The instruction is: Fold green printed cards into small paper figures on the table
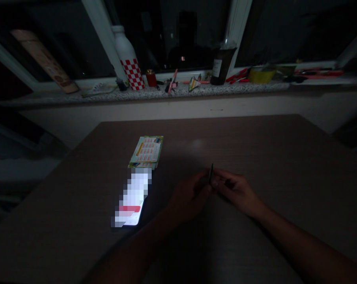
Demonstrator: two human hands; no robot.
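Between both hands, above the middle of the table, stands a thin flat piece (211, 173), turned edge-on; its faces are hidden, so its kind does not show. My left hand (190, 195) pinches it from the left, thumb and fingers closed. From the other side the closed fingers of my right hand (236, 189) grip it too. To the left of my hands lies a small stack of printed cards (147, 150), green-edged with rows of text. Just in front of the cards is a phone (133, 197) with its screen lit, the picture on it blurred out.
Behind the wooden table (240, 138), a stone windowsill (107, 98) carries a white bottle with red checks (129, 59), a tall tube (45, 61), a red jar (151, 78), a dark pouch (221, 67) and a yellow container (261, 75). The room is dim.
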